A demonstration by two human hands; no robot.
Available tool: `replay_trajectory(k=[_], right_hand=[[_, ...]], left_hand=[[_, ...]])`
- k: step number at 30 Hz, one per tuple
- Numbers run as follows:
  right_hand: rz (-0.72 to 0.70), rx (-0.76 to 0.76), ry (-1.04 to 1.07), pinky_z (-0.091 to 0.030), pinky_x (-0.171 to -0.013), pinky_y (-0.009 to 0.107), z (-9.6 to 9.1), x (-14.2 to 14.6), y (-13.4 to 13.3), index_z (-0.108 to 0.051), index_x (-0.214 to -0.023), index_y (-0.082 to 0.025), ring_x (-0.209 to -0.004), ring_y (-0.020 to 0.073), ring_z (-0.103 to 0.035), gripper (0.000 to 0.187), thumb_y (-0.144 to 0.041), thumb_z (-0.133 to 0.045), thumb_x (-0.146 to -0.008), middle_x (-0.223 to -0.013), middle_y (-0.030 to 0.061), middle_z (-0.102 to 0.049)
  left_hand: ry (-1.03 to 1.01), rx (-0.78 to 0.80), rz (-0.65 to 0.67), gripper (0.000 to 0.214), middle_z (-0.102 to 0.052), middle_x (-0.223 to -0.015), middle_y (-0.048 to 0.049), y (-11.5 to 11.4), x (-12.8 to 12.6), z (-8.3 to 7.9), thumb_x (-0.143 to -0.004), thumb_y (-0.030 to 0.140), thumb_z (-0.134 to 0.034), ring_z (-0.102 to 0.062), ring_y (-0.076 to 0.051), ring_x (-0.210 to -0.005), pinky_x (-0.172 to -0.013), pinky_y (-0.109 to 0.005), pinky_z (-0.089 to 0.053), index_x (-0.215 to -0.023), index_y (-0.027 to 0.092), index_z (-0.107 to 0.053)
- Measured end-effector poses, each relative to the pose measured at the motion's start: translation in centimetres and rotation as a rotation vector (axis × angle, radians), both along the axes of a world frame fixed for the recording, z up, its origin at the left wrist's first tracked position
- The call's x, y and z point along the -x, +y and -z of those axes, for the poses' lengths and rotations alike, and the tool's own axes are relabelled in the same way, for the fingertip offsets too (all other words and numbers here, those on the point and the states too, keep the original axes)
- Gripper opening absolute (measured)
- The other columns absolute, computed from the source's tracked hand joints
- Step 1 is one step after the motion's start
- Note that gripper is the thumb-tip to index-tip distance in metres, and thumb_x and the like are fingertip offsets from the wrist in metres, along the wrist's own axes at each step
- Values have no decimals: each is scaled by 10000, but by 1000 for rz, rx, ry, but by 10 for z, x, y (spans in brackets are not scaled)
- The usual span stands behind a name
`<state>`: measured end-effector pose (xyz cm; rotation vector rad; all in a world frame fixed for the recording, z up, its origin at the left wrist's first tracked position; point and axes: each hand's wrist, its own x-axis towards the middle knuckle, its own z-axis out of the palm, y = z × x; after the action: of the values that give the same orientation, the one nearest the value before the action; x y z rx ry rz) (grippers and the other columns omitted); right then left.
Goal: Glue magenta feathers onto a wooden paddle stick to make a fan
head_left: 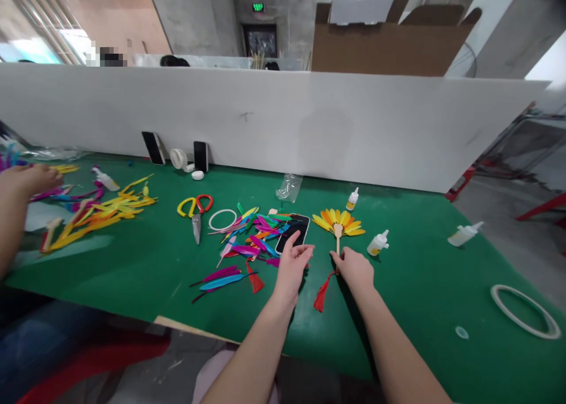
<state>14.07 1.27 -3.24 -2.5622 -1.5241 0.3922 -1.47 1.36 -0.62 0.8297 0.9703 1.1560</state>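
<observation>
My left hand (pixel 292 268) rests at the near end of a black phone (pixel 293 232) that lies on a heap of coloured feathers (pixel 252 239); its fingers curl round the phone's lower edge. My right hand (pixel 354 269) is closed on the lower end of the wooden handle of a small yellow and orange feather fan (pixel 338 222). A red tassel (pixel 322 295) hangs from the handle's end beside that hand. Another red tassel (pixel 255 280) lies left of my left hand.
On the green table (pixel 420 286) lie scissors with yellow and red handles (pixel 196 210), a white ring (pixel 222 219), glue bottles (pixel 378 243), a plastic bag (pixel 289 187) and a larger white ring (pixel 524 311). Another person's hand (pixel 26 180) works among yellow feathers (pixel 97 210) at left.
</observation>
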Motion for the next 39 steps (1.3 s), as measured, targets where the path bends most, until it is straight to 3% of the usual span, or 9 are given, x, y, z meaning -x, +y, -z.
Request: replay_trajectory(k=[10, 16, 28, 34, 39], right_hand=[[-90, -3, -96, -411, -584, 291, 2, -1, 8, -554, -833, -205, -744, 219, -620, 344, -461, -323, -833, -773, 76, -647], [-108, -19, -150, -394, -544, 277, 4, 0, 11, -555, -816, -192, -721, 224, -624, 319, -413, -325, -832, -765, 69, -653], [-112, -190, -303, -262, -468, 231, -6, 7, -4, -542, -794, -184, -603, 152, -597, 248, -350, -364, -840, -711, 35, -631], [-100, -444, -393, -162, -443, 227, -24, 7, -22, -534, -686, -184, -477, 94, -504, 286, -381, -381, -826, -596, -4, -594], [-81, -631, -203, -238, -451, 202, -66, -10, -50, -528, -614, -181, -423, 78, -473, 331, -423, -404, -802, -456, -25, -539]], left_hand=[[21, -5, -52, 632, -635, -823, -45, -3, -5, 0, -639, 293, -665, -554, -105, -676, -529, -173, -369, -1216, 193, -428], [39, -21, -16, 621, -628, -855, -51, -2, -4, -1, -674, 284, -634, -546, -104, -699, -544, -176, -380, -1237, 178, -391], [40, -30, 17, 629, -626, -876, -54, -1, 0, 0, -681, 309, -631, -551, -107, -712, -558, -177, -387, -1243, 183, -378], [63, -32, -7, 602, -626, -886, -57, -3, -1, -3, -692, 293, -611, -560, -110, -716, -552, -178, -385, -1241, 189, -388], [63, -33, 17, 649, -627, -898, -60, -2, -1, 0, -673, 320, -627, -558, -110, -716, -560, -181, -386, -1255, 192, -369]])
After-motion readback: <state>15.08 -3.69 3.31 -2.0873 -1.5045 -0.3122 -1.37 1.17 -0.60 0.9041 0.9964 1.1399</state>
